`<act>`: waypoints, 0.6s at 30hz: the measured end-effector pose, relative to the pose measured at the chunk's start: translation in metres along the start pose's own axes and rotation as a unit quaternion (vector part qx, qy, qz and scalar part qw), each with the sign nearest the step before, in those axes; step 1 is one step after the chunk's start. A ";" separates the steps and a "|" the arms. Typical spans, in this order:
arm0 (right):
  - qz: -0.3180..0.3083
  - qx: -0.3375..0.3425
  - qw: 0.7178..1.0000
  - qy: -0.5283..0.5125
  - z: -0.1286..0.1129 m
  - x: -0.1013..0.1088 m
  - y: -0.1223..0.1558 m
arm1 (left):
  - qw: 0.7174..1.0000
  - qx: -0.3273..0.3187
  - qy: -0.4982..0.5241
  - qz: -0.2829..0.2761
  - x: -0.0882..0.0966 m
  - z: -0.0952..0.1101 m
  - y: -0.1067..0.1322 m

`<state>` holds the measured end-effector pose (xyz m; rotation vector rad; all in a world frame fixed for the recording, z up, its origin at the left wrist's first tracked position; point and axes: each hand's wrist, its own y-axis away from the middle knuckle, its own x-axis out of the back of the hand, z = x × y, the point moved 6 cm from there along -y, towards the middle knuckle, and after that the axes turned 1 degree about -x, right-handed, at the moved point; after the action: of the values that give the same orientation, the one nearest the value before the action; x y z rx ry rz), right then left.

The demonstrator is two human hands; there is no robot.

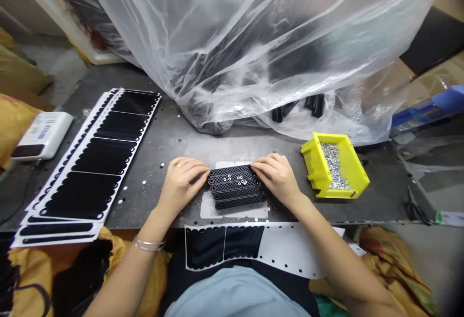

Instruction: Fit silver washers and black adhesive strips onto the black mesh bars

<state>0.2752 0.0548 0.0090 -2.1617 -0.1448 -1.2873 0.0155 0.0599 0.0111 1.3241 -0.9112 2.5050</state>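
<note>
Several black plastic lattice strips (237,195) lie side by side on a pale plate (207,208) at the bench's front edge. Small shiny nuts or rings (239,181) are scattered on top of the upper strips. My left hand (183,181) pinches the left end of the farthest black lattice strip (232,171), thumb and fingertips together. At the opposite end of that strip, my right hand (277,177) closes its fingertips on it. Exactly where the right thumb presses is partly hidden.
A yellow bin (357,172) of small metal pieces (335,165) stands to the right. Sheets with black die-cut stickers (96,162) are stacked at left, beside a white device (45,133). Behind hangs a large clear plastic bag (232,65). Another sticker sheet (242,244) rests on my lap.
</note>
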 end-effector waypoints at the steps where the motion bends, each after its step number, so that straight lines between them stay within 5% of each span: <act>1: -0.007 0.001 1.000 0.004 0.000 0.000 -0.003 | 1.000 -0.006 0.007 -0.005 0.000 0.000 -0.001; 9: -0.042 0.037 0.998 0.007 -0.003 0.005 -0.004 | 0.994 -0.108 -0.011 -0.033 0.000 0.013 -0.006; 18: -0.089 0.134 0.984 0.075 -0.009 0.012 0.001 | 0.992 -0.123 0.006 -0.010 -0.004 0.013 0.013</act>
<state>0.2752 0.0466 0.0212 -1.8511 -0.4324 -1.4345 0.0211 0.0423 0.0077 1.2318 -1.1542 2.2943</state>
